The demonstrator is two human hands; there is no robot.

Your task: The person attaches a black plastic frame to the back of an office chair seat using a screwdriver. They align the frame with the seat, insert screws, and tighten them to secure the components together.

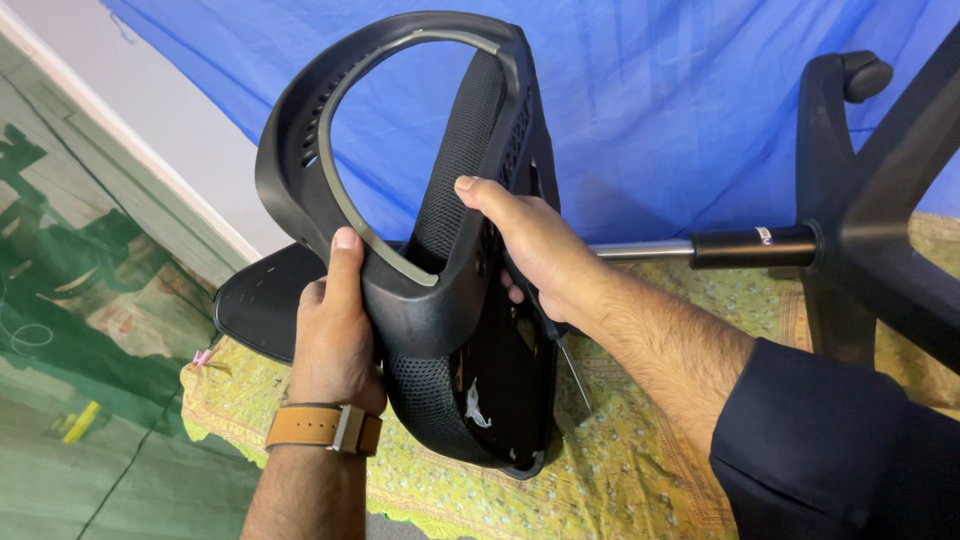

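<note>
A black plastic chair armrest frame [300,130], loop-shaped, is joined to a black mesh seat [450,390] that stands on edge. My left hand [335,335], with a brown-strapped watch at the wrist, grips the lower part of the loop, thumb pointing up along its inner rim. My right hand [535,250] holds the mesh seat's edge from the right, thumb on the mesh. A thin screwdriver [570,360] sticks down from under my right hand, its handle hidden by the palm.
The chair's star base [870,220] with a caster and its chrome gas cylinder [640,250] lies on its side at the right. A yellow patterned cloth [620,450] covers the floor. Blue fabric [650,100] hangs behind. Another black seat panel [260,300] lies at the left.
</note>
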